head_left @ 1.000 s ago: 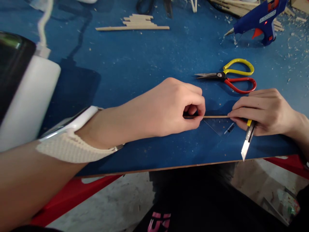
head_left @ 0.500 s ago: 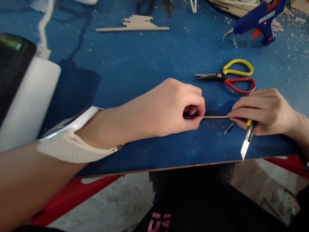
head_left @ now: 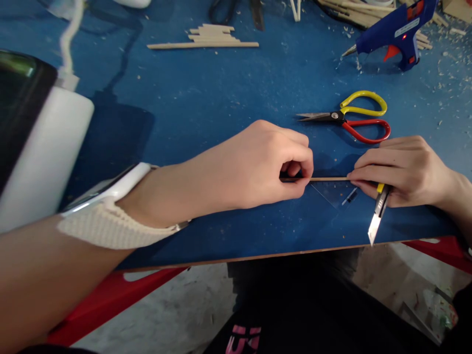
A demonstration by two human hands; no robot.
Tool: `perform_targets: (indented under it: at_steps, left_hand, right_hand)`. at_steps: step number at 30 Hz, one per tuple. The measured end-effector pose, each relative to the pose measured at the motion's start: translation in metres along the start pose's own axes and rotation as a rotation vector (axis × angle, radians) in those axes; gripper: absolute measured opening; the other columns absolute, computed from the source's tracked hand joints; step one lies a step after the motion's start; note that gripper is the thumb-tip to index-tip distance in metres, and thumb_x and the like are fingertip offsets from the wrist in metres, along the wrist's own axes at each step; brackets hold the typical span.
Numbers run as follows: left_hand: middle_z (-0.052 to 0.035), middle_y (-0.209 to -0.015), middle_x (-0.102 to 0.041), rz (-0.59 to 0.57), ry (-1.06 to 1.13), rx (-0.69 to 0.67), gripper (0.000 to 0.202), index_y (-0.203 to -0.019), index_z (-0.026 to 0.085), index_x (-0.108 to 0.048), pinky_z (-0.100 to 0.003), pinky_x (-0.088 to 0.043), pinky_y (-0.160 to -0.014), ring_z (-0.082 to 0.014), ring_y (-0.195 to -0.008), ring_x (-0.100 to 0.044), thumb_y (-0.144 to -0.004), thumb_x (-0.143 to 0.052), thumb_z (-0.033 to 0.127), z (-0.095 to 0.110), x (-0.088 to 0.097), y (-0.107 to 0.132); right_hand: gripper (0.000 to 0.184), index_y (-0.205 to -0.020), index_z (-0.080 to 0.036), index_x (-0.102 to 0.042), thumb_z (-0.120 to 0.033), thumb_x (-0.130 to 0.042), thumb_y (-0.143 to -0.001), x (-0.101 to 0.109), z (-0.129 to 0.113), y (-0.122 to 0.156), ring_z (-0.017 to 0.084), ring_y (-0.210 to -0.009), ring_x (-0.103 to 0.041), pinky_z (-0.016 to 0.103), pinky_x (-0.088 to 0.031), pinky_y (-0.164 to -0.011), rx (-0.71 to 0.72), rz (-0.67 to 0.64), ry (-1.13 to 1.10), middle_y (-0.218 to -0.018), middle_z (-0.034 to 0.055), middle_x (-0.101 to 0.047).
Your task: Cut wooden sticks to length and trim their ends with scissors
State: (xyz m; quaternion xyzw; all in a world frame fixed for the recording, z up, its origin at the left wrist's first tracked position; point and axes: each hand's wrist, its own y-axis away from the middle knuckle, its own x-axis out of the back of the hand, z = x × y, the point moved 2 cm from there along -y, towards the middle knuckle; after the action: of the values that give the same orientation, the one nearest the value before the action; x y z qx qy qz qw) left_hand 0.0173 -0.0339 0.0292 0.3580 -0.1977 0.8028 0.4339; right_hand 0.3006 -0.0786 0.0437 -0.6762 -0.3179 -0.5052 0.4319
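Note:
A thin wooden stick point(head_left: 329, 179) runs level between my two hands, close to the table's front edge. My left hand point(head_left: 271, 164) pinches it between thumb and forefinger, hiding its left part. At its right end, the fingertips of my right hand point(head_left: 403, 169) are closed on it. A utility knife point(head_left: 379, 211) is also tucked in my right hand, its bare blade pointing down toward the table edge. Under the stick lies a clear plastic set square point(head_left: 328, 192), partly covered by my hands. Scissors point(head_left: 346, 116) with one yellow and one red handle lie just beyond my right hand.
A blue glue gun point(head_left: 396, 34) with a lit red light lies at the back right, near a pile of sticks point(head_left: 354, 12). Several cut sticks point(head_left: 210, 37) lie together at the back. A white block with a cable point(head_left: 55, 142) stands at left.

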Motion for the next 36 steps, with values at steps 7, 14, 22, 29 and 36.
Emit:
perform_targets:
  at_steps: [7,14,22,29,36]
  left_hand:
    - [0.0009,-0.084,-0.073,0.019,0.002,-0.035,0.019,-0.086,0.023,-0.079,-0.032,-0.044,-0.073,-0.0178,-0.071,-0.064,-0.1,-0.07,0.014,-0.0011,-0.0013,0.0004]
    - [0.0007,-0.084,-0.072,0.034,0.01,-0.06,0.02,-0.085,0.022,-0.077,-0.032,-0.045,-0.073,-0.0174,-0.071,-0.064,-0.1,-0.068,0.013,-0.0016,-0.0014,-0.0002]
    - [0.0009,-0.084,-0.071,0.024,0.006,-0.056,0.02,-0.085,0.022,-0.077,-0.031,-0.044,-0.074,-0.0171,-0.071,-0.063,-0.102,-0.067,0.015,-0.0011,-0.0008,0.0004]
    - [0.0011,-0.084,-0.071,0.013,-0.007,-0.039,0.02,-0.086,0.022,-0.077,-0.031,-0.045,-0.075,-0.0171,-0.073,-0.063,-0.101,-0.067,0.016,-0.0014,-0.0001,0.0001]
    - [0.0002,-0.084,-0.073,0.021,0.007,-0.037,0.02,-0.084,0.023,-0.075,-0.032,-0.048,-0.074,-0.0183,-0.072,-0.065,-0.101,-0.066,0.016,0.001,0.0001,-0.0001]
  right_hand:
    - [0.012,-0.103,-0.02,-0.078,-0.014,-0.072,-0.111,0.0,0.0003,0.0009,0.014,-0.073,-0.07,0.031,-0.048,-0.066,-0.005,0.008,-0.006,-0.1,0.0032,-0.087]
    - [0.012,-0.104,-0.02,-0.078,-0.014,-0.071,-0.112,-0.001,0.0007,-0.0002,0.015,-0.073,-0.069,0.031,-0.048,-0.066,-0.004,-0.001,-0.001,-0.101,0.0034,-0.087]
    - [0.012,-0.105,-0.02,-0.079,-0.013,-0.07,-0.111,-0.001,0.0011,0.0009,0.014,-0.073,-0.068,0.031,-0.048,-0.066,-0.005,-0.013,0.003,-0.102,0.0031,-0.086]
    - [0.011,-0.104,-0.019,-0.077,-0.012,-0.071,-0.11,-0.0006,0.0005,0.0012,0.014,-0.072,-0.068,0.031,-0.047,-0.066,-0.005,0.001,-0.003,-0.101,0.0034,-0.086]
    - [0.012,-0.106,-0.02,-0.077,-0.012,-0.069,-0.11,-0.0005,0.0005,0.0011,0.014,-0.072,-0.069,0.031,-0.049,-0.067,-0.007,-0.017,0.007,-0.102,0.0032,-0.086]
